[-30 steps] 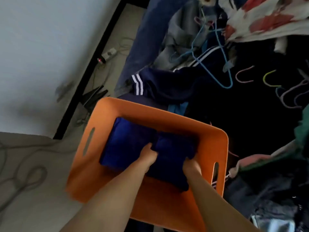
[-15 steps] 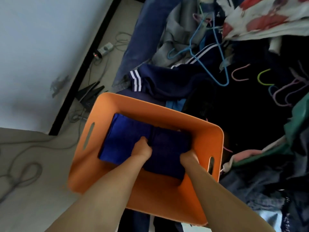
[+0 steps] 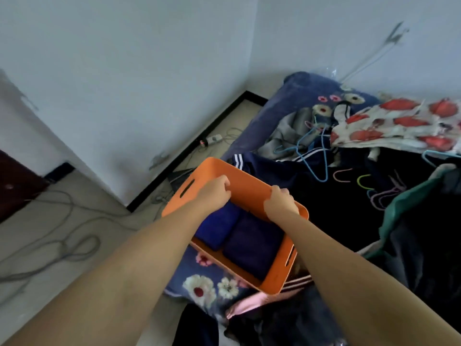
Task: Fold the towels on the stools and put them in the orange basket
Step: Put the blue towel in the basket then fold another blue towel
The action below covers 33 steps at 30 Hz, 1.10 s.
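— How far along is this, would you say?

— Nearly done, by the look of it. Two folded towels lie side by side inside the basket [image 3: 239,188]: a blue towel [image 3: 219,226] on its wall side and a darker towel [image 3: 252,245] beside it, touching. No stools are in sight from here, so I can't tell whether more towels are waiting.

— And the hands?

— Both are at the basket's far rim. The right hand [image 3: 280,203] has its fingers curled over that rim, gripping it. The left hand [image 3: 215,189] sits at the same rim nearer the wall-side handle slot; its fingers are curled, but whether they clamp the rim or only rest against it, I can't tell.

— Where is the basket sitting?

— On the bed [image 3: 306,96], at its floor-side edge, with part of it seeming to hang over the edge. My guess is that a careless push toward the floor could tip it.

— Any room to move it?

— Beyond the basket the bed is crowded with clothes [image 3: 274,176] and hangers [image 3: 314,158]. The floor [image 3: 74,221] on its wall side has loose cables [image 3: 64,245] trailing, so that way looks awkward too.
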Tool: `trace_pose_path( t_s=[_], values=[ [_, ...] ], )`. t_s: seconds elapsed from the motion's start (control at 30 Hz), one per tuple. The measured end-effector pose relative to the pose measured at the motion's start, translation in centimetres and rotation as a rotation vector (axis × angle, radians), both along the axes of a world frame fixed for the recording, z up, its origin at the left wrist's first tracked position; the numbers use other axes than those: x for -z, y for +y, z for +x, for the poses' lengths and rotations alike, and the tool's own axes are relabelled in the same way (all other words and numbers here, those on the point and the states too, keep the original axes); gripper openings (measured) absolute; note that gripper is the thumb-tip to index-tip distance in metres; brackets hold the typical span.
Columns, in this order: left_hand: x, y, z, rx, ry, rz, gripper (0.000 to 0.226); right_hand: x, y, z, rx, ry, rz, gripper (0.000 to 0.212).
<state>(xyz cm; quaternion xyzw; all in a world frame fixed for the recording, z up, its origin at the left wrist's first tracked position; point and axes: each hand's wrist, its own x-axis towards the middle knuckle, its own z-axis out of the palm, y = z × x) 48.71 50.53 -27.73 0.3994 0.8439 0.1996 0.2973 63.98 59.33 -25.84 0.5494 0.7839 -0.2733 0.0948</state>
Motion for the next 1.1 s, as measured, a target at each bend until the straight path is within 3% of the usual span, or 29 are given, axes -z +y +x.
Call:
trace_pose_path(
  t_s=[0.17, 0.47, 0.77, 1.1],
  values=[
    [-6.3, -6.5, 3.3, -0.074, 0.269, 0.097, 0.037, -6.5, -5.4, 0.2, -0.314, 0.075, 0.246, 0.042],
    [-13.4, -23.9, 4.1, -0.446, 0.554, 0.032, 0.033, -13.1, -18.7, -3.3, -0.801, 0.154, 0.381, 0.043],
    [-17.5, -47.6, 8.8, -0.895, 0.576, -0.154, 0.033, -17.1, -39.3, -5.7, -1.251, 0.233, 0.43, 0.048],
    [-18.3, -72.5, 27.3, -1.261, 0.499, -0.313, 0.038, -15.5, -64.9, 5.6, -1.631, 0.319, 0.361, 0.047]
  ],
)
